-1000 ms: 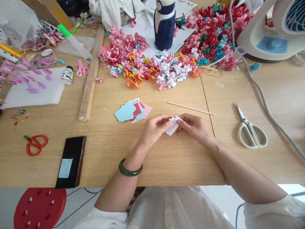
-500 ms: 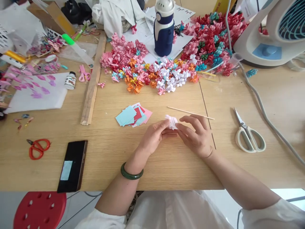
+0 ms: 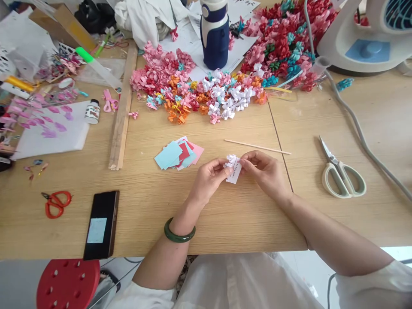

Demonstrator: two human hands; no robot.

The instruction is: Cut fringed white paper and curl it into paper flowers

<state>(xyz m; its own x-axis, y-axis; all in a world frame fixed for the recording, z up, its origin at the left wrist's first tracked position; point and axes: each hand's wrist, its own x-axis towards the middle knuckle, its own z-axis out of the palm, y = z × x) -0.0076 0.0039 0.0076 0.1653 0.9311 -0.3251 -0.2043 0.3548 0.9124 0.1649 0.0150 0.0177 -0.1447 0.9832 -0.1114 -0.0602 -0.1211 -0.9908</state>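
Note:
A small white paper piece [image 3: 234, 172] with dark printed marks and a curled, cut upper edge is held up over the table. My left hand [image 3: 210, 177] pinches its left side between thumb and fingers. On the other side my right hand [image 3: 262, 168] has thumb and index finger closed at its upper right edge. Left of my hands lies a loose stack of blue, red and pink paper cards [image 3: 180, 153]. A thin wooden stick [image 3: 257, 146] rests just beyond my right hand.
Curled paper flowers [image 3: 225, 96] are heaped along the back, around a blue bottle [image 3: 215, 40]. White-handled scissors [image 3: 343, 174] lie at right, near a grey cable [image 3: 363, 137] and a fan [image 3: 367, 49]. A phone [image 3: 101, 223], red-handled scissors [image 3: 56, 203] and a wooden strip [image 3: 122, 124] are at left.
The white paper piece has been turned so its printed face shows more. My right fingers, spread before, now close on its right edge. The camera view has shifted slightly.

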